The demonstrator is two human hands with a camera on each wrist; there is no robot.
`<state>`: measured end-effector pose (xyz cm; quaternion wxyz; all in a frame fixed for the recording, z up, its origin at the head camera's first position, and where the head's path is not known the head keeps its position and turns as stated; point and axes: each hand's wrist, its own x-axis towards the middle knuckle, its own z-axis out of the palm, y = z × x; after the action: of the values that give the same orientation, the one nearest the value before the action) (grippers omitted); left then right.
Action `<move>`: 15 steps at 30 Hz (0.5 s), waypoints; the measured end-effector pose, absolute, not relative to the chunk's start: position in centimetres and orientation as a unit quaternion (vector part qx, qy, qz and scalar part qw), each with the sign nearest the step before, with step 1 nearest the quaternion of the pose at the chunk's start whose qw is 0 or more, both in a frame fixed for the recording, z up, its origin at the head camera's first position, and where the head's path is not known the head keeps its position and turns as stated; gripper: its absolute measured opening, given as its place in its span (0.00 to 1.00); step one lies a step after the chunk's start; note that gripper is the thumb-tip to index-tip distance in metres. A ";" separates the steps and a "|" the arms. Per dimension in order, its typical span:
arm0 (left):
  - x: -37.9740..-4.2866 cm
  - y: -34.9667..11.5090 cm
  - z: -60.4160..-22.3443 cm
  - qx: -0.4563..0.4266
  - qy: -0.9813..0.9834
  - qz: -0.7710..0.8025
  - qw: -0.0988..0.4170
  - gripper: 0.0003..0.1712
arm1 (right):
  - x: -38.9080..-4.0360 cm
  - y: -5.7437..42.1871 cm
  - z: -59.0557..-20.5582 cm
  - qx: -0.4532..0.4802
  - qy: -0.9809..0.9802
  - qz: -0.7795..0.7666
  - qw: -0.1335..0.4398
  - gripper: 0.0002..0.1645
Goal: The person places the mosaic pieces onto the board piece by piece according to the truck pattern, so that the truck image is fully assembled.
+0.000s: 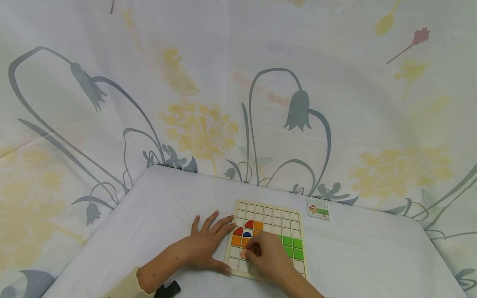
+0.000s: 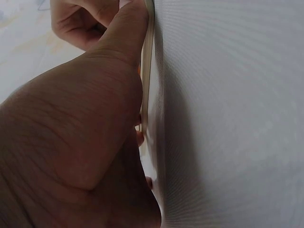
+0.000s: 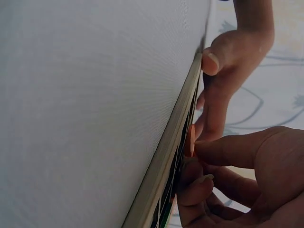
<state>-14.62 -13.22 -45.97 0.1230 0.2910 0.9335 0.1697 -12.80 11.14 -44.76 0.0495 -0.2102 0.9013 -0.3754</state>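
A square wooden grid board lies on the table, with red, orange, blue and green tiles set in several of its cells. My right hand is over the lower middle of the board. Its thumb and fingers pinch a small light orange tile, seen low against the board's face in the right wrist view. My left hand rests at the board's left side, fingers spread and straight. Its thumb lies at the board's near corner, and two fingertips touch the left edge. The right palm hides some middle cells.
A small pattern card with a coloured grid lies beyond the board's far right corner. White cloth covers the table, and a flower-printed curtain rises behind it. A black object sits by the left wrist.
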 end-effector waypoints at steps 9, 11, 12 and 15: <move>-14.7 -13.0 -46.0 0.293 0.933 0.168 0.123 0.68 | -11.9 12.3 -44.5 -0.208 0.912 -0.353 0.035 0.02; -14.7 -13.1 -45.9 0.290 0.934 0.168 0.125 0.68 | -11.5 13.1 -44.4 -0.199 0.913 -0.353 0.037 0.02; -14.7 -13.1 -45.8 0.288 0.934 0.167 0.126 0.68 | -11.4 13.6 -44.4 -0.191 0.914 -0.356 0.039 0.02; -14.6 -13.2 -45.6 0.282 0.936 0.167 0.131 0.68 | -11.1 15.2 -44.2 -0.176 0.912 -0.369 0.029 0.05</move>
<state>-14.60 -13.24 -45.63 0.1312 0.2821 0.9356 0.1668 -11.13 15.17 -44.21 0.0286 -0.1760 0.9120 -0.3693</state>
